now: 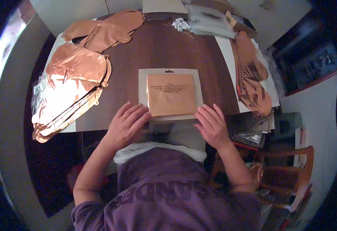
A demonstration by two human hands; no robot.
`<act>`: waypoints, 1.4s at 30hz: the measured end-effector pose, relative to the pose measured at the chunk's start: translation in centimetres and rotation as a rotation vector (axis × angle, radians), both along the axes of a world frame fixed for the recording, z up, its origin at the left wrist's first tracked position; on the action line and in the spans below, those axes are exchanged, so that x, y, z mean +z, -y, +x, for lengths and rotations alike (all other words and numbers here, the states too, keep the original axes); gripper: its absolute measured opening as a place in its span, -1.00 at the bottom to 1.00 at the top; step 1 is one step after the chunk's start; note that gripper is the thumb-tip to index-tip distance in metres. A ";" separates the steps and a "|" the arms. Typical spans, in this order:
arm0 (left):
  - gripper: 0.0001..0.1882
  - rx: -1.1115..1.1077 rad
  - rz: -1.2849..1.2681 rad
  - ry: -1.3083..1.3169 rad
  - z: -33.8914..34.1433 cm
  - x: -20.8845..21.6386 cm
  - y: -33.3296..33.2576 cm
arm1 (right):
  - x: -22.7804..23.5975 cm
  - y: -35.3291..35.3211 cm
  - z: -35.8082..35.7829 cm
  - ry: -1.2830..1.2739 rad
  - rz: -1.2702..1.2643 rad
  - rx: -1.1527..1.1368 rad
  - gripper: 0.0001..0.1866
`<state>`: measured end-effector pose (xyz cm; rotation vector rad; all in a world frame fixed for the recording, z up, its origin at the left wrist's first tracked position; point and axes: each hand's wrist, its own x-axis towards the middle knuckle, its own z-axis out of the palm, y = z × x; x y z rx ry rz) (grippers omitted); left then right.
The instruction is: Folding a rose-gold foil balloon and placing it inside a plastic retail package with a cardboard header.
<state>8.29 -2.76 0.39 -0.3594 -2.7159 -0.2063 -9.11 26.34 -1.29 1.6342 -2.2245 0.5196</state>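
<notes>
A pale flat package (142,86) with a hang slot at its top lies at the near edge of the table. Over its middle is a folded square of copper-coloured foil (171,102), with dark print across its upper half. At the package's lower left corner, my left hand (128,122) rests with fingers stretched out and a ring on one of them. My right hand (213,124) is at the lower right corner, its fingers extended too. Neither hand grips anything; whether the fingertips press on the package, I cannot tell.
Flat copper foil shapes, like deflated foil balloons (78,63), are heaped on the left, with more foil shapes (251,73) on the right. Small white pieces (181,24) and clear plastic bags (210,21) lie at the back. A wooden chair (305,169) stands at the right.
</notes>
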 end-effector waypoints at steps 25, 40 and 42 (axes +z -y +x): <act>-0.42 0.222 0.305 -0.104 -0.7 1.1 -1.8 | 3.0 3.9 1.0 0.503 0.042 -0.488 -0.52; -0.40 0.076 -0.030 0.150 -0.4 -1.8 -4.3 | 1.0 -4.8 0.8 1.454 -0.355 -0.571 -0.68; -0.41 0.062 0.009 0.139 -0.8 -1.6 -4.9 | 1.3 -4.3 0.6 1.919 -0.332 -0.192 -0.57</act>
